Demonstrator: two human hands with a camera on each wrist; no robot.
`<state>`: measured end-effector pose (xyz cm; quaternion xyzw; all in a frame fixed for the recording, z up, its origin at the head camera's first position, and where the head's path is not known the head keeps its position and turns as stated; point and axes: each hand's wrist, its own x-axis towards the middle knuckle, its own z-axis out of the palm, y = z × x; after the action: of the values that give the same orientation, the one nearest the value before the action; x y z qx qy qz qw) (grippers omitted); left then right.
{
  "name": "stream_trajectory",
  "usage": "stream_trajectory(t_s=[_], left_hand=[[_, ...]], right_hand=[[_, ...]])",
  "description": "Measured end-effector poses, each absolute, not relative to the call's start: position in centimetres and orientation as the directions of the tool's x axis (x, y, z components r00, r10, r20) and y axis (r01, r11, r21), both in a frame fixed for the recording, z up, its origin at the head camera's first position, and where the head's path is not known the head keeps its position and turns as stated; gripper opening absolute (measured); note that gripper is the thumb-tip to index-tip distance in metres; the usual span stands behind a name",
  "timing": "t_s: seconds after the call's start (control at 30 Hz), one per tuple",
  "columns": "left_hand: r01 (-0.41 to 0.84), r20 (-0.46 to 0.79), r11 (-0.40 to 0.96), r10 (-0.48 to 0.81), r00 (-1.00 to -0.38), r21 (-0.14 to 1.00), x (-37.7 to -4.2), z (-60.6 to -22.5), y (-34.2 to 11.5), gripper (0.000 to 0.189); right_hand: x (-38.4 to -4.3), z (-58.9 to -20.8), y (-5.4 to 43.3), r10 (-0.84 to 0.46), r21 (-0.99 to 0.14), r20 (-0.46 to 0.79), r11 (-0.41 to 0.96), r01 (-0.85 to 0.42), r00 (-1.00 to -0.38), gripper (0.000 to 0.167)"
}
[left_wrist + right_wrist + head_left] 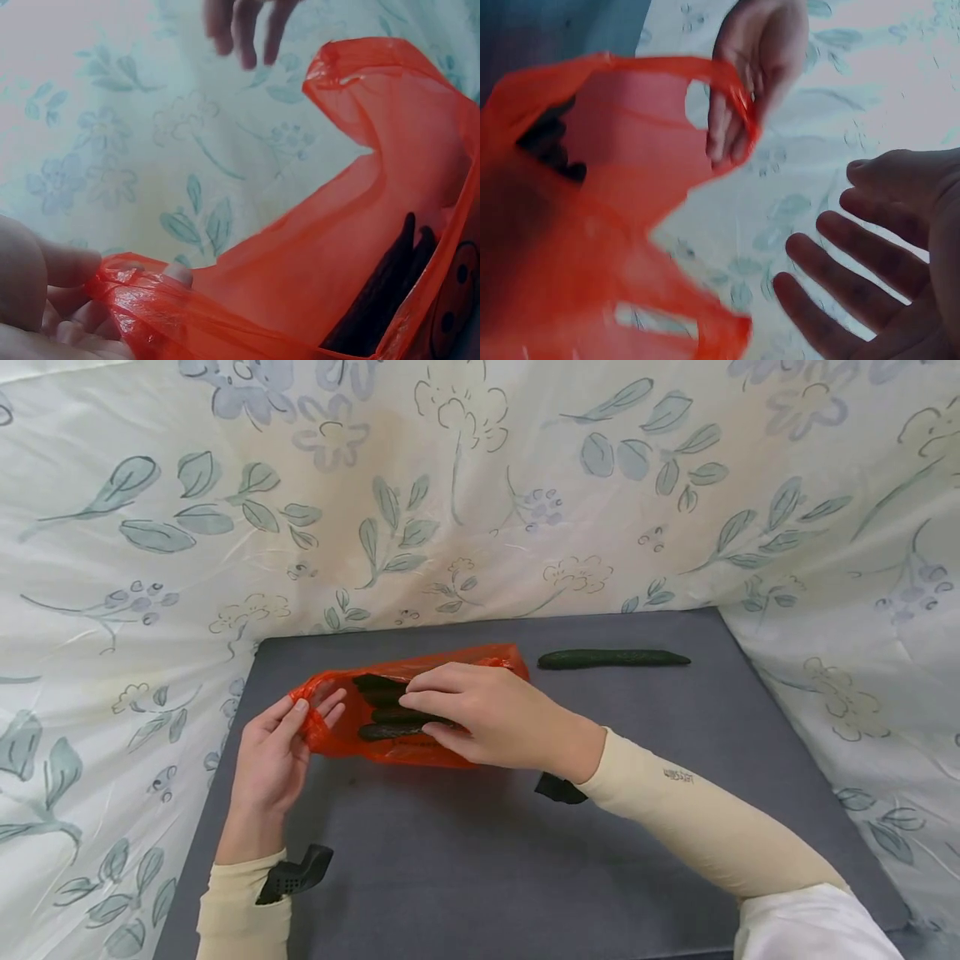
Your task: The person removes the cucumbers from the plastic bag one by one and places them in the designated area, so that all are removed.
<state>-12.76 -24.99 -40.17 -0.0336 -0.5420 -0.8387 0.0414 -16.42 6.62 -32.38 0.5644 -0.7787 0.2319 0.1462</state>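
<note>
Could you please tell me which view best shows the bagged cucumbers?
The head view: several cucumbers show there, partly behind the right hand. The left wrist view shows dark, partial shapes; the right wrist view, only dim ends.

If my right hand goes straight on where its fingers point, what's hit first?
Likely the left hand, at the edge of the red bag it grips. The height of the right hand is unclear, so it might pass above.

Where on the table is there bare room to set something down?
The widest bare patch of table is on the bag's near side, between left sleeve and right sleeve. Another lies between the lone cucumber and right sleeve. It's crowded at the bag, with left hand, right hand and bagged cucumbers there.
</note>
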Motion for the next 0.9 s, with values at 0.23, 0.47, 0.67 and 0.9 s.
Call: stream_trajectory(t_s=[0.23,0.47,0.67,0.9], left_hand=[[0.106,0.101,-0.407,-0.035,-0.994,0.907,-12.5,-40.3,-25.1,0.059],[0.104,0.101,-0.417,-0.031,-0.994,0.903,-12.5,-40.4,-25.1,0.06],[0.105,0.103,-0.435,-0.028,-0.994,0.894,-12.4,-40.5,-25.1,0.06],[0.123,0.123,-0.437,-0.028,-0.992,0.891,-12.5,-40.6,-25.0,0.056]], right_hand=[[-15.9,-33.4,3.7,-0.854,-0.248,0.337,0.325,-0.913,-0.396,0.03],[-16.1,-34.7,1.9,-0.845,-0.26,0.261,0.404,-0.877,-0.467,0.025],[-16.6,-35.9,1.4,-0.841,-0.263,0.173,0.462,-0.847,-0.513,0.017],[-17.3,-37.3,1.6,-0.805,-0.205,0.055,0.569,-0.796,-0.59,0.015]])
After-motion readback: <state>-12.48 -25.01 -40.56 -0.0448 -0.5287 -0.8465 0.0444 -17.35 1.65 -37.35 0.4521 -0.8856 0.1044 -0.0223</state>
